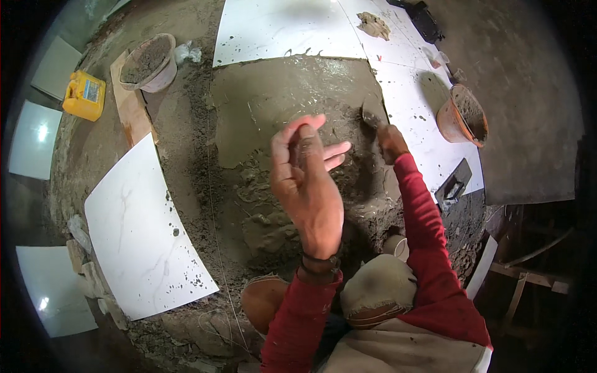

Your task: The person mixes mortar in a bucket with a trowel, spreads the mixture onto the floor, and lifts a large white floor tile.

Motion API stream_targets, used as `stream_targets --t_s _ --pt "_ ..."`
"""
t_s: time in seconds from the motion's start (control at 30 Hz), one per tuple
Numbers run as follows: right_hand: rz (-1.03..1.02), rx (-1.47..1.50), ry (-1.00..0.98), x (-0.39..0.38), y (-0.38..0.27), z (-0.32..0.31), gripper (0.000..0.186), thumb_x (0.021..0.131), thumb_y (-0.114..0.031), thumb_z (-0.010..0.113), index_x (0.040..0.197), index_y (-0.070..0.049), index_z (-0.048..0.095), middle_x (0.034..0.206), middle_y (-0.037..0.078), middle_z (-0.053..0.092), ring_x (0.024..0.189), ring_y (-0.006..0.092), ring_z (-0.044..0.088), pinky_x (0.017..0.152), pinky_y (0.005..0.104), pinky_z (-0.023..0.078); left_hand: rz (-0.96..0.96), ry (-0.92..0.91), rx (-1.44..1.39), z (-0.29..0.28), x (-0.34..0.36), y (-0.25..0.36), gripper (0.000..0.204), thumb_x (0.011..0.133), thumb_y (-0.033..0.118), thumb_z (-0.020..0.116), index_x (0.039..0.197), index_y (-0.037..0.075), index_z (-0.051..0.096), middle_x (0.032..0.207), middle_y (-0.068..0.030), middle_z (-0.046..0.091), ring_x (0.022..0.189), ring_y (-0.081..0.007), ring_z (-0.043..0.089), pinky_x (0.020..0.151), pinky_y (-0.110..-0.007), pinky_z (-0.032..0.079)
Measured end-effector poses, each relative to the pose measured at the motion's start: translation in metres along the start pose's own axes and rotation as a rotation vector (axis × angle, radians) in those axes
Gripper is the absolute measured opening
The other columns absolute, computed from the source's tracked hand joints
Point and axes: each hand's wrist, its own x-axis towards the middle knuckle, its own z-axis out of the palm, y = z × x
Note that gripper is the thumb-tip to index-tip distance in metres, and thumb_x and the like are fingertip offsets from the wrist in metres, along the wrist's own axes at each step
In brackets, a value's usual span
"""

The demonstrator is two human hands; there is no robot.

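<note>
While right hand grips trowel near white tile, fingers pressed together, left hand hangs over wet mortar, fingers half-curled, spread.

Rough, grit-strewn grey-brown floor is running along the left side, while a smoother dark-grey floor area is spreading across the upper right, ending at a straight edge. Below it, a timber frame is sitting in deep shadow. Light is glinting off glossy white tiles at far left.
</note>
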Motion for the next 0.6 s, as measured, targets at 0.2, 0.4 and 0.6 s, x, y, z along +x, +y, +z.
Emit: stream_targets --t_s 0.2,0.4,0.6 --pt "0.135 0.667 -0.066 -0.032 -0.033 0.007 0.026 0.092 -0.023 0.055 0.106 -0.002 0.062 0.062 0.008 0.059 0.046 0.0206 0.055 0.045 0.0338 0.047 -0.037 0.135 -0.13 0.004 -0.004 0.002 0.034 0.1 0.027 0.048 0.126 0.005 0.048 0.119 -0.0129 0.062 0.073 -0.0166 0.066 0.069 -0.027 0.052" --pt "0.224 0.681 0.079 0.005 -0.072 -0.046 0.03 0.097 -0.028 0.049 0.105 -0.001 0.06 0.065 0.007 0.056 0.053 0.0173 0.055 0.044 0.0336 0.043 -0.05 0.151 -0.222 -0.014 0.001 0.002 0.039 0.101 0.032 0.046 0.13 0.005 0.045 0.12 -0.0111 0.061 0.073 -0.0157 0.066 0.071 -0.028 0.051" --pt "0.483 0.867 -0.198 0.074 0.03 -0.028 0.025 0.097 -0.03 0.049 0.1 -0.006 0.056 0.066 0.0 0.046 0.049 0.0115 0.044 0.04 0.0292 0.036 -0.048 0.11 -0.177 0.002 -0.008 0.003 0.034 0.101 0.03 0.046 0.124 0.005 0.047 0.115 -0.0145 0.062 0.071 -0.0168 0.066 0.067 -0.028 0.052"
